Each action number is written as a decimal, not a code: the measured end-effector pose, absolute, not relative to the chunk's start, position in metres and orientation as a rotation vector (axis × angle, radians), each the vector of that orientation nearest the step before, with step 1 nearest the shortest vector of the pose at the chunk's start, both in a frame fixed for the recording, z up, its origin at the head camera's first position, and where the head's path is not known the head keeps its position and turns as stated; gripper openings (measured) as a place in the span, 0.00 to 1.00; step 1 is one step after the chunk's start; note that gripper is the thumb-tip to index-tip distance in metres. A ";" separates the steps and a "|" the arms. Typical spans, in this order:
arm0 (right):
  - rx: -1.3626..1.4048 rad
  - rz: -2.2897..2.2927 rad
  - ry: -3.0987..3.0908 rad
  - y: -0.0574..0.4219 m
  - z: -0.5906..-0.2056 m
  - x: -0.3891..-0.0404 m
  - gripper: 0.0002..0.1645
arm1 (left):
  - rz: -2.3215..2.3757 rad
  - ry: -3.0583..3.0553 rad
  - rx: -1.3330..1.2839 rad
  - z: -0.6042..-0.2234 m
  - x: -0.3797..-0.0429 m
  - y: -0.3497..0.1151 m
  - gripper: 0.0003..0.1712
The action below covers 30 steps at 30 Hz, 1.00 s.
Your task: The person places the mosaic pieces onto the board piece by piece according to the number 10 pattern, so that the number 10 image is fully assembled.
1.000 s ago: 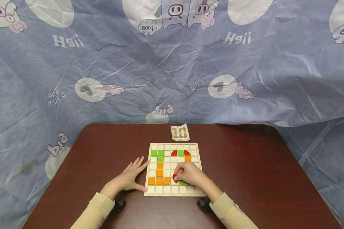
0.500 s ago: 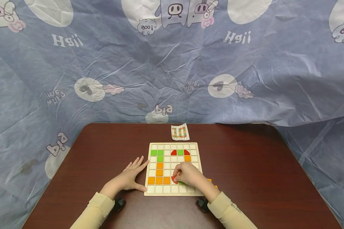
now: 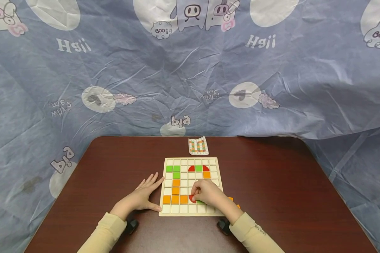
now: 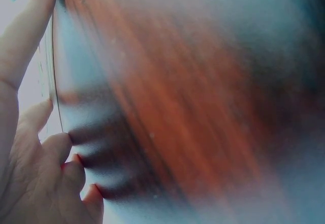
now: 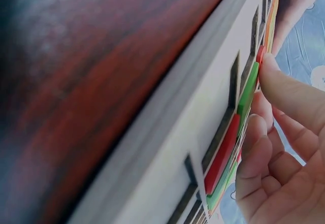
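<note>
A pale wooden grid board (image 3: 177, 214) lies on the table with green, orange and red tiles in some of its cells. My right hand (image 3: 207, 191) reaches over its lower right part. Thumb and bent fingers hold a red quarter-round tile (image 3: 191, 199) that lies in a cell of the row with several orange tiles (image 3: 175, 199). In the right wrist view my thumb touches that red tile (image 5: 260, 54), beside a green tile (image 5: 247, 93). My left hand (image 3: 142, 196) rests with spread fingers at the board's left edge, the thumb at its lower left corner.
A small printed pattern card (image 3: 198, 146) lies behind the board. Loose orange tiles (image 3: 230, 199) show partly behind my right forearm, right of the board. A patterned blue-grey cloth (image 3: 139, 119) hangs beyond the brown table (image 3: 266, 175).
The red quarter-round tile was tilted in my right fingers and has come down flat into its cell. My right hand barely shifted; my left hand stayed put.
</note>
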State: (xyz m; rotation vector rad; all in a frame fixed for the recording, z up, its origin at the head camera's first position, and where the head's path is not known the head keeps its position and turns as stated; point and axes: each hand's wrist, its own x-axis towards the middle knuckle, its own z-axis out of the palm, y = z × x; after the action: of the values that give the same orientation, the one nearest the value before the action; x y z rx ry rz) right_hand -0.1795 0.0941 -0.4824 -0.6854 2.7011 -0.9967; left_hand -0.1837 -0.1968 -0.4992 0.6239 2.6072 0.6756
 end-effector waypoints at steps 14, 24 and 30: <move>-0.383 -1.272 2.644 0.131 -0.466 -0.185 0.03 | 0.676 2.617 0.624 -0.496 -0.184 -0.198 0.67; -0.223 -1.371 2.637 0.178 -0.461 -0.185 0.07 | 0.682 2.613 0.626 -0.496 -0.184 -0.199 0.66; -0.184 -1.354 2.623 0.197 -0.472 -0.174 0.09 | 0.687 2.601 0.628 -0.496 -0.182 -0.198 0.66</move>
State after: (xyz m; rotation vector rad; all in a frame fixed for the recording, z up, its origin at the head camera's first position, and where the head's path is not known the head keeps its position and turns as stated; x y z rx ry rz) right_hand -0.1740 0.1970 -0.4716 -0.1843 2.6234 -1.3538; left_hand -0.1825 -0.1975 -0.4963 0.6280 2.6011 0.6871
